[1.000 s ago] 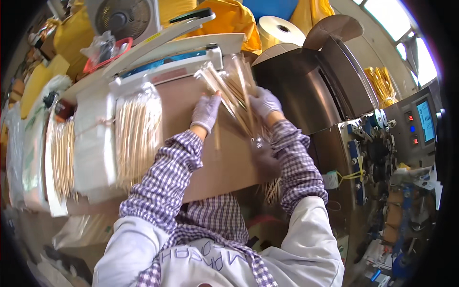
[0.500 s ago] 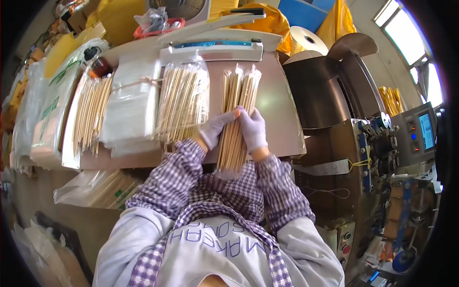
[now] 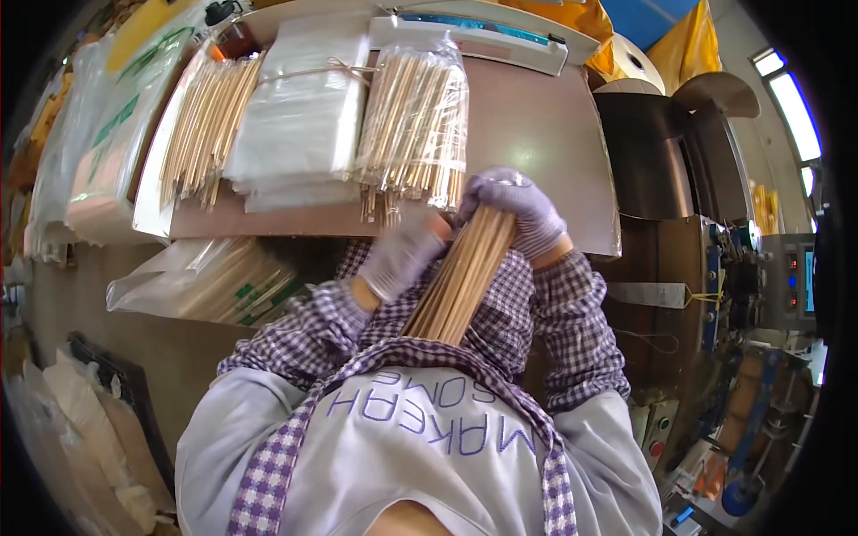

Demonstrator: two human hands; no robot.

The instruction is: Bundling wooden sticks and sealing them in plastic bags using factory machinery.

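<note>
The gloved right hand point(image 3: 518, 210) is curled firmly around the far end of a bundle of sticks point(image 3: 469, 272), its fingers closed together over the tip. From that grip the bundle's long axis runs back toward the wearer and slants left, down to the checked apron point(image 3: 492, 317), with the near ends fanning slightly apart. The right hand is the nearer one, being on the bundle itself; the left hand point(image 3: 407, 255) is just beside the sticks on their left, blurred, so I cannot tell whether its fingers are spread, pinching or touching them. Both hands are at the near edge of the table point(image 3: 536, 134), which reaches away beyond them. Just ahead and left of the right hand lies a clear bag of sticks point(image 3: 416, 116); farther left come a tied stack of clear bags point(image 3: 308, 107) and a row of loose sticks point(image 3: 210, 116). A bag sealer point(image 3: 487, 31) sits well beyond the hands at the far side of the table. Left of the left hand, below the table edge, is another bag holding sticks point(image 3: 214, 277). Out to the right of the right hand, past the table, stands a dark metal machine point(image 3: 639, 152).
</note>
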